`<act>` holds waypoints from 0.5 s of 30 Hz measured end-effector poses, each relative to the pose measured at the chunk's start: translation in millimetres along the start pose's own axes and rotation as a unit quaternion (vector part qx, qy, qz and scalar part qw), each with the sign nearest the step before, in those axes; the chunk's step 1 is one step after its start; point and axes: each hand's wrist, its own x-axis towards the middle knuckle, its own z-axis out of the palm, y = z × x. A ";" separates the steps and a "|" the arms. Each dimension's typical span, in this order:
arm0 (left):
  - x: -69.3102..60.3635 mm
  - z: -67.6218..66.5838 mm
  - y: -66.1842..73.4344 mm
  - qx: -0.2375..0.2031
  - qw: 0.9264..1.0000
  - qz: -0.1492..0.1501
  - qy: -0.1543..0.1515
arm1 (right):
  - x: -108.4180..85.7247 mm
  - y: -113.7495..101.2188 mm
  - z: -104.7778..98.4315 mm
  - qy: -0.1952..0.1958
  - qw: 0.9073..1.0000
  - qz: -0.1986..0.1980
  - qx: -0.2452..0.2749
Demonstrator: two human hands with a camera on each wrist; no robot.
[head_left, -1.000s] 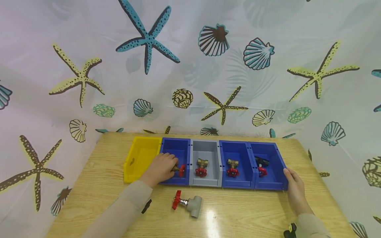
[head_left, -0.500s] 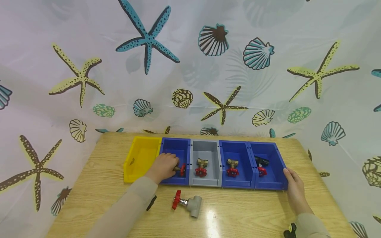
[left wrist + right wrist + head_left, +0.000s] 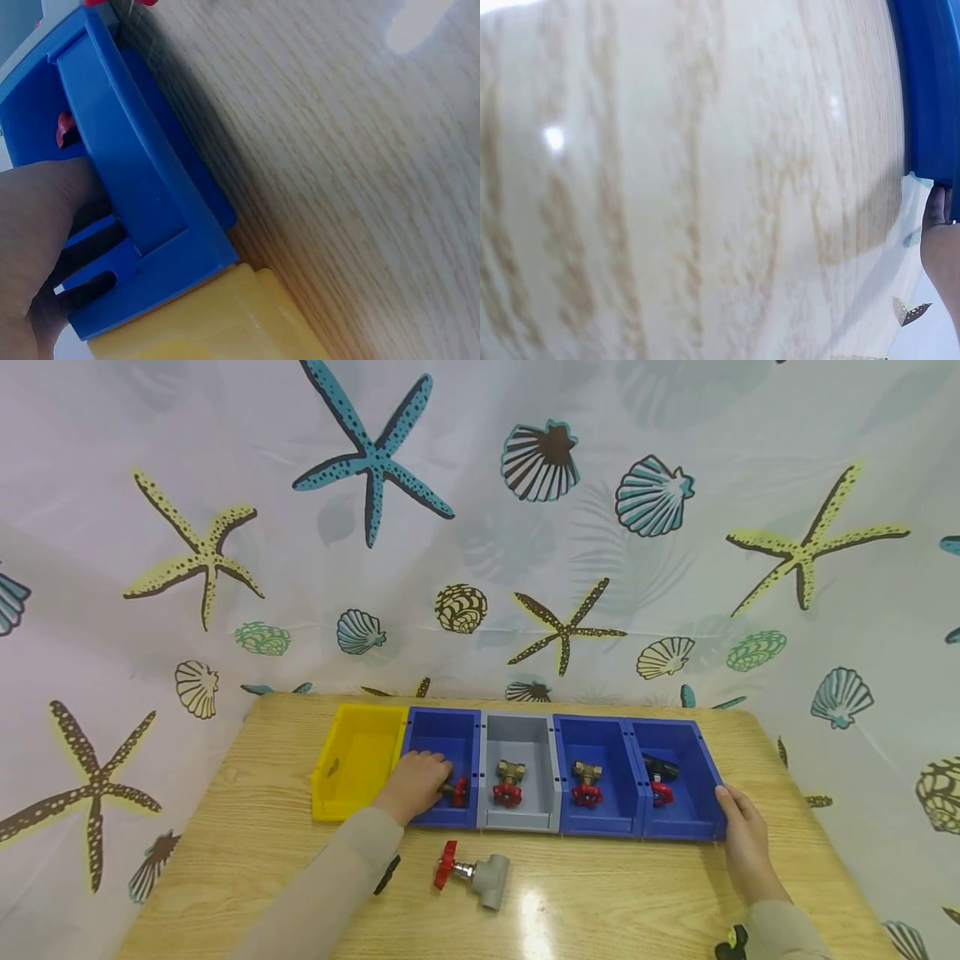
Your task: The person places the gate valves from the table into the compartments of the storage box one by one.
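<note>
My left hand (image 3: 420, 783) reaches down into the blue bin (image 3: 444, 727) second from the left. Its curled fingers (image 3: 82, 259) grip a brass valve, whose red handwheel (image 3: 460, 791) sticks out to the right; the hand covers most of the valve's body. At the far right end of the row, my right hand (image 3: 744, 837) rests against the outer side of the rightmost blue bin (image 3: 678, 735), the thumb lying along its edge. In the right wrist view, fingers (image 3: 935, 208) touch that bin's corner. Part of this hand is hidden.
A yellow bin (image 3: 365, 752) stands at the left end. Brass valves lie in the grey bin (image 3: 519, 729) and the blue bin (image 3: 592, 732) beside it; a black valve (image 3: 660, 768) lies in the rightmost. In front, a grey tee-shaped valve (image 3: 489, 881) with a red handwheel lies on the table (image 3: 600, 893).
My left hand and forearm have shifted slightly to the right, and the hand sits a little lower in the bin. The handwheel under it has turned a little. My right hand has stayed put.
</note>
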 end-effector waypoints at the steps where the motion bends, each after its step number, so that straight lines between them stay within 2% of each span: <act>1: -0.4 -0.8 -0.1 -0.003 1.000 0.002 0.008 | -0.1 -0.3 -0.1 -0.001 1.000 -0.001 -0.002; 5: -3.0 -7.1 -0.1 -0.020 0.999 0.008 0.037 | 0.5 -0.7 -0.3 -0.002 1.000 0.001 -0.009; 15: -11.2 -17.4 4.8 -0.067 0.996 0.008 0.051 | 1.5 0.0 -0.5 -0.015 1.000 0.009 -0.004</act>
